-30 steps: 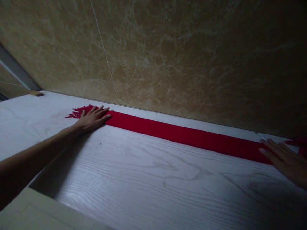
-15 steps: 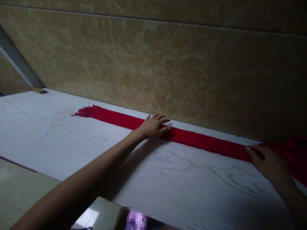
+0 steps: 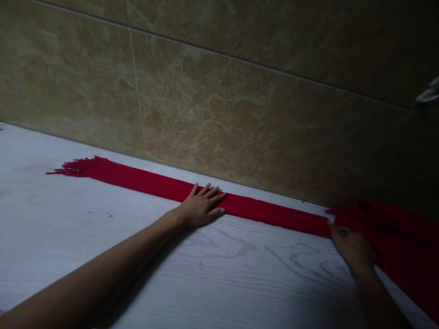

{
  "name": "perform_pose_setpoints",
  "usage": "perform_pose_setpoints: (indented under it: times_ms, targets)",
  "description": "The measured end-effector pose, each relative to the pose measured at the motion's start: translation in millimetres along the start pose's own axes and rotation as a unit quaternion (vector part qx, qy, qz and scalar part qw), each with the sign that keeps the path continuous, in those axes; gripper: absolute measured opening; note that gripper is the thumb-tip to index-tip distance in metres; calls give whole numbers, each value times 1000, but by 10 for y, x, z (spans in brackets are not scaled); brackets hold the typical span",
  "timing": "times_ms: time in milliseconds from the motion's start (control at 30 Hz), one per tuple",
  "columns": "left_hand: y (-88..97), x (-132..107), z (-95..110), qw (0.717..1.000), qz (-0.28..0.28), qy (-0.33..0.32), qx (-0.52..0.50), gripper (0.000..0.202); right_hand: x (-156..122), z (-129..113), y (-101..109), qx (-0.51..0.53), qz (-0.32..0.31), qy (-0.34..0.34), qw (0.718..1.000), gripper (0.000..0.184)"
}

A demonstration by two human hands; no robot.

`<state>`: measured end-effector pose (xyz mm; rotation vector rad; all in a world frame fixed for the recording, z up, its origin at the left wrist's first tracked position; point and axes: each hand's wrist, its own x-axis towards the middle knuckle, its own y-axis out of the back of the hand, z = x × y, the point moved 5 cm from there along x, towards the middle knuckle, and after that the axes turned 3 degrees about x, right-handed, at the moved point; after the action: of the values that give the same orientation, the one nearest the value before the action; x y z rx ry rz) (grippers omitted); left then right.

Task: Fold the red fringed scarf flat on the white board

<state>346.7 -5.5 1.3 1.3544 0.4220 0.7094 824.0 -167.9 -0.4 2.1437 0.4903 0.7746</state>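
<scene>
My left hand [image 3: 202, 208] has slid along the one red fringed scarf [image 3: 274, 214] and lies flat on it, well apart from my right hand [image 3: 351, 246] at the bunched end, grip unclear, on a white woodgrain table [image 3: 68, 237].

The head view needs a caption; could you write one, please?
Left hand on red fringed scarf, right hand at bunched end.

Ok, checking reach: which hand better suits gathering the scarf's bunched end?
Right, probably: the right hand touches the bunched red scarf, while the left hand lies farther off on its flat stretch.
</scene>
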Motion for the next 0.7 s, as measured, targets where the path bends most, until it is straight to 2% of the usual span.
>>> perform_pose_setpoints:
  times_ms: [167,300,467,600,700]
  targets:
    - [-11,3,2,1000,1,13,3,67,-44,65,4,132,21,-64,989,50]
    - [3,4,10,1000,2,13,-5,68,-112,-10,-31,279,21,-85,956,60]
    - [14,-2,14,1000,1,18,-4,67,-231,-99,-68,430,-46,-134,892,47]
    - [15,-7,21,1000,-14,22,0,68,-224,-115,-59,525,-59,-175,831,39]
    - [21,-9,21,1000,-6,19,-4,68,-173,-125,-98,588,-68,-196,782,24]
